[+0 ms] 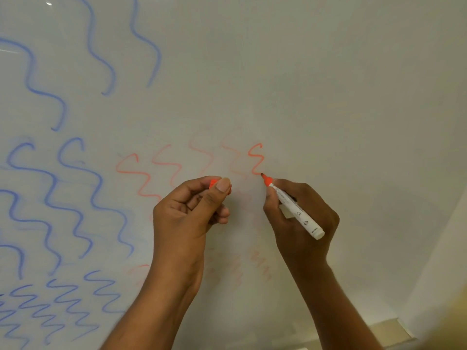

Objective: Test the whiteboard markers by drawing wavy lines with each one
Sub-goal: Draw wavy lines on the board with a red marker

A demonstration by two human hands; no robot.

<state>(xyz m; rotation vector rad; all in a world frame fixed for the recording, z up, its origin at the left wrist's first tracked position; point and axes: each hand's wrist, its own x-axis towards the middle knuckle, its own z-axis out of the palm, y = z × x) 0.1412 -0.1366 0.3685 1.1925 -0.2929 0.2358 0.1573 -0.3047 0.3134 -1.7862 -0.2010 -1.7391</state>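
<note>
right hand [300, 213] pinching orange marker [294, 207] mid-barrel, tip on whiteboard [328, 84] | left hand [187, 210] pinching cap [213, 183] | light, stiff, probably slick plastic

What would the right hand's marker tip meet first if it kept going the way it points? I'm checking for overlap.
The right hand points the marker up-left; its tip already touches the fresh orange wavy line.

Right hand [300, 213] presses orange marker [295, 207] to whiteboard [328, 84]; left hand [187, 210] pinches cap [213, 183].
</note>
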